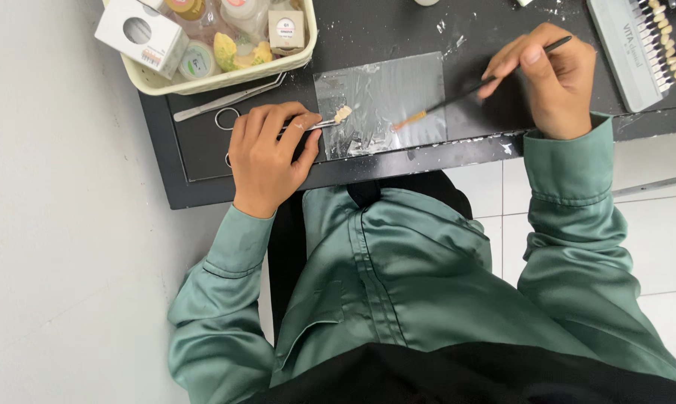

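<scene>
Over the near left corner of the glass slab, the left hand pinches metal tweezers clamping a small pale tooth piece, while the right hand grips a thin brush whose tip rests mid-slab, apart from the piece, so coating looks unfinished.

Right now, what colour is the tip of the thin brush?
The thin black-handled brush in the right hand has an orange tip, clearest in the head view.
</scene>
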`<action>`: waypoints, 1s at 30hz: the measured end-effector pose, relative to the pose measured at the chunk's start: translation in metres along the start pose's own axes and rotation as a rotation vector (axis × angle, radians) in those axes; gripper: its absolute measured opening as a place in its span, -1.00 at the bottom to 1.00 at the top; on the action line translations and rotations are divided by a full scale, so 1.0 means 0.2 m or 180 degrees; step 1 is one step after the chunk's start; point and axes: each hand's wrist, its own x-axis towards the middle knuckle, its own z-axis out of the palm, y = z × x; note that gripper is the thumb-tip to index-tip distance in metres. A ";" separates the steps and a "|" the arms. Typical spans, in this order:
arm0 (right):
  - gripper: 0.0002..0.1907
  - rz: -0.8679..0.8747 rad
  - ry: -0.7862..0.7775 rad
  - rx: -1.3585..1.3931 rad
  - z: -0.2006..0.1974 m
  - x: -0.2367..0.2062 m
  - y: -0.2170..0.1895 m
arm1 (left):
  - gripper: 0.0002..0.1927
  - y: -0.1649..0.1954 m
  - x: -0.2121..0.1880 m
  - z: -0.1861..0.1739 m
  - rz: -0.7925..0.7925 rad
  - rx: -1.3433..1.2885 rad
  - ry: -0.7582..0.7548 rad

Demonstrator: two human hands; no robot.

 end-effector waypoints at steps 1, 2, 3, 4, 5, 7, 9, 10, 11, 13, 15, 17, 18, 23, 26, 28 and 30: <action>-0.59 -0.0095 -0.0014 0.0005 0.01 0.00 0.00 | -0.79 0.00 0.00 0.00 0.0004 -0.0007 -0.0003; -0.60 -0.0153 -0.0063 0.0000 0.01 0.00 0.00 | -0.79 0.00 0.00 0.00 0.0003 0.0004 -0.0006; -0.60 -0.0212 -0.0112 -0.0004 0.01 0.00 0.00 | -0.79 0.00 0.00 0.00 0.0006 0.0014 -0.0008; -0.61 -0.0208 -0.0197 -0.0016 0.01 0.00 -0.01 | -0.80 0.00 0.00 0.00 -0.0001 0.0018 -0.0019; -0.62 -0.0153 -0.0234 0.0031 0.02 0.00 -0.02 | -0.79 0.00 -0.01 0.00 -0.0003 0.0000 -0.0019; -0.62 0.0008 -0.0261 0.0175 0.03 0.00 -0.05 | -0.79 0.00 -0.01 0.00 0.0005 -0.0032 -0.0006; -0.63 0.0021 -0.0324 0.0169 0.05 0.01 -0.08 | -0.79 0.00 0.00 0.00 0.0008 0.0005 -0.0012; -0.65 -0.0060 -0.0392 0.0073 0.06 0.01 -0.10 | -0.80 0.00 -0.01 0.00 0.0007 0.0024 -0.0019; -0.66 -0.0096 -0.0469 -0.0006 0.07 0.02 -0.12 | -0.79 0.00 -0.01 0.00 0.0010 0.0006 -0.0016; -0.68 -0.0140 -0.0629 -0.0147 0.08 0.02 -0.15 | -0.78 -0.01 -0.01 0.00 0.0013 -0.0022 -0.0012; -0.71 -0.0132 -0.0758 -0.0284 0.10 0.03 -0.17 | -0.79 -0.01 -0.01 0.00 0.0008 -0.0006 -0.0023; -0.77 -0.0103 -0.0846 -0.0438 0.10 0.03 -0.18 | -0.79 -0.01 -0.01 0.01 0.0009 -0.0008 -0.0022; -0.78 -0.0090 -0.0928 -0.0521 0.10 0.04 -0.17 | -0.79 -0.01 -0.01 0.01 0.0007 -0.0016 -0.0026; -0.82 -0.0032 -0.1208 -0.0912 0.09 0.06 -0.15 | -0.80 -0.01 -0.01 0.01 0.0013 -0.0007 -0.0007; -0.82 0.0016 -0.1189 -0.0839 0.08 0.05 -0.14 | -0.80 -0.01 -0.01 0.01 0.0009 -0.0019 -0.0015; -0.80 0.0014 -0.1133 -0.0801 0.08 0.04 -0.13 | -0.80 -0.01 -0.01 0.01 0.0013 -0.0027 -0.0020; -0.76 0.0022 -0.1043 -0.0674 0.07 0.03 -0.13 | -0.80 -0.01 -0.01 0.01 0.0022 -0.0025 -0.0017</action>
